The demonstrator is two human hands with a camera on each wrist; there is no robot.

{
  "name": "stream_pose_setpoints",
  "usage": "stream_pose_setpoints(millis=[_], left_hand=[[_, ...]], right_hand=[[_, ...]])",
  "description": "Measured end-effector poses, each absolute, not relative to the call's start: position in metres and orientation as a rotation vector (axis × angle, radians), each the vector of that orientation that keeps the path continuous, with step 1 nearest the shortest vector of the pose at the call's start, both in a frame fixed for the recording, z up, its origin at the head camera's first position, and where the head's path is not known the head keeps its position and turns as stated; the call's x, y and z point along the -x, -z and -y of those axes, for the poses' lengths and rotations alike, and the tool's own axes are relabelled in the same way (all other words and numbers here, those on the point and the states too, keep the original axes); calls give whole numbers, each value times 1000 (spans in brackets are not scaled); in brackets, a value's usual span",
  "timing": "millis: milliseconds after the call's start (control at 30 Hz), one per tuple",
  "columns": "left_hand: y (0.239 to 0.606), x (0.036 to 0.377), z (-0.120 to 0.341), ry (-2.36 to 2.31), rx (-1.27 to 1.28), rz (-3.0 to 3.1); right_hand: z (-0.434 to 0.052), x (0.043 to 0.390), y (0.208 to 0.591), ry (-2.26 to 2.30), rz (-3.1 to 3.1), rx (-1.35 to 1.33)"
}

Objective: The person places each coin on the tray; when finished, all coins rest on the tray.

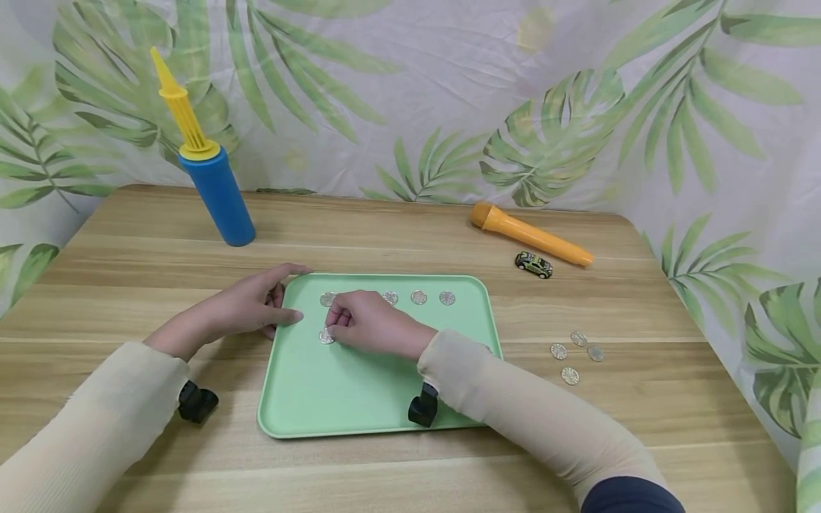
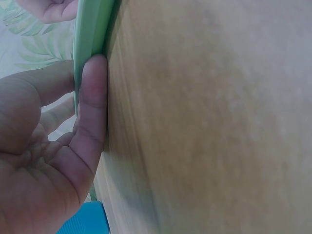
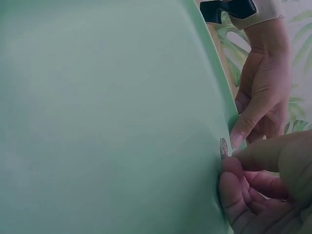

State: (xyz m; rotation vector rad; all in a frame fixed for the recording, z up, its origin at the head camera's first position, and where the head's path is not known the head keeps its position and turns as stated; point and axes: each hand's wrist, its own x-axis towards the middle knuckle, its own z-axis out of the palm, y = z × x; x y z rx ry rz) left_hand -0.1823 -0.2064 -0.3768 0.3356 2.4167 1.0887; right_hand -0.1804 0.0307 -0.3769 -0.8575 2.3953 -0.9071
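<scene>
A light green tray (image 1: 378, 399) lies on the table. My left hand (image 1: 246, 306) holds its left rim, the thumb over the edge; in the left wrist view a finger (image 2: 92, 97) lies along the outer wall. Over the tray's upper left, my right hand (image 1: 368, 324) pinches the edge of a silver coin (image 1: 326, 335), which lies on or right at the tray surface. The right wrist view has this coin (image 3: 224, 147) at the fingertips. Along the top of the tray runs a row of coins, among them one at the left (image 1: 328, 298) and one at the right (image 1: 447, 298); my right hand partly hides the row.
Several loose coins (image 1: 569, 375) lie on the wooden table (image 1: 609, 427) right of the tray. Behind them are a small toy car (image 1: 534, 264) and an orange toy microphone (image 1: 535, 236). A blue and yellow hand pump (image 1: 221, 192) stands at the back left, before a leaf-patterned cloth (image 1: 436, 92).
</scene>
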Motion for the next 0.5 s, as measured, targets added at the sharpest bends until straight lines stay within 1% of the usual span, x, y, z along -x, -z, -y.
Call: stream_pose_setpoints(millis=[267, 500], left_hand=[[376, 182, 206, -1084, -333, -2419], [376, 182, 205, -1079, -322, -2427]], right_hand=[[-42, 177, 376, 979, -2358, 891], [-64, 172, 371, 1031, -2378, 906]])
